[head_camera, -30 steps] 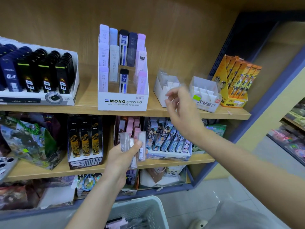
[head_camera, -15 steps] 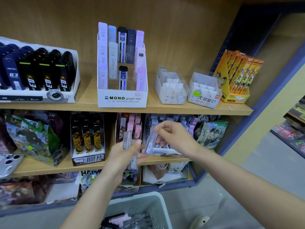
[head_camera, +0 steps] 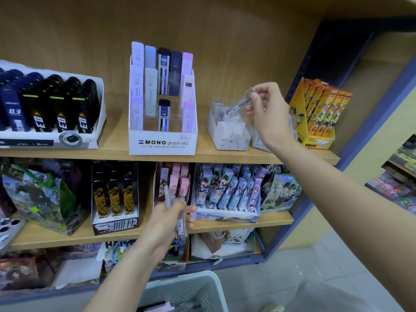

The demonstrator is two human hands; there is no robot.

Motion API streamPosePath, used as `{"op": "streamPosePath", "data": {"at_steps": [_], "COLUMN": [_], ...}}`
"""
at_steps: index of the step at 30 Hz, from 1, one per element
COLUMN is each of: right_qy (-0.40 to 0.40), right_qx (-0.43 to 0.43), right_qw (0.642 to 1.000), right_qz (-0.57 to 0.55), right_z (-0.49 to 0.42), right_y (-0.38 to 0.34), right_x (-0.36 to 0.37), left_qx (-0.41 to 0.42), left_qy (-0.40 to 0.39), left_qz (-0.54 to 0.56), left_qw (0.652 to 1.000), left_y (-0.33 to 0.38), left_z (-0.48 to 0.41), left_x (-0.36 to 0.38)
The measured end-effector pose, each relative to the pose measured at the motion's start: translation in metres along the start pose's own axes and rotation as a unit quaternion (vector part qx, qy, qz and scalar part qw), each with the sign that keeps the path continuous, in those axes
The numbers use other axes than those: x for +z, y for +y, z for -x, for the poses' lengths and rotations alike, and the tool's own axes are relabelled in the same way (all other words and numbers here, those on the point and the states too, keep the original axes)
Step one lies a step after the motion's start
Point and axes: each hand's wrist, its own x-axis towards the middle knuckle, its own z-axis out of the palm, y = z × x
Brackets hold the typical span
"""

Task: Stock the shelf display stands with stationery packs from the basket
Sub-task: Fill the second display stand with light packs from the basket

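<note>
While our left hand grips the spare packs in front of the middle shelf, our right hand pinches one clear pack by its top end. The pack is tilted, with its lower end over the white stand on the top shelf; we cannot tell whether they touch. The basket sits below.

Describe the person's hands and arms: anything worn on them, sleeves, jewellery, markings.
Both are bare. The left hand and right hand wear no gloves, and no rings show. Neither wrist carries a watch or band. No sleeve is in view on either forearm up to the frame edge. No tattoos or other marks can be seen.
</note>
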Motion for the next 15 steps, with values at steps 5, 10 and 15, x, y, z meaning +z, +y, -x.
{"op": "streamPosePath", "data": {"at_steps": [5, 10, 15], "right_qy": [-0.050, -0.179, -0.148], "right_qx": [0.004, -0.044, -0.049], "right_qw": [0.998, 0.966, 0.965], "right_qz": [0.029, 0.182, 0.209], "right_z": [-0.009, -0.015, -0.020], "right_y": [0.006, 0.009, 0.016], "right_x": [0.017, 0.022, 0.025], "left_qx": [0.005, 0.008, 0.028], "left_qy": [0.011, 0.007, -0.009], "left_qz": [0.007, 0.023, -0.020], "left_qw": [1.000, 1.000, 0.999], "left_y": [0.000, 0.001, 0.003], "left_z": [-0.002, -0.002, -0.001], "left_x": [-0.002, -0.002, 0.001]}}
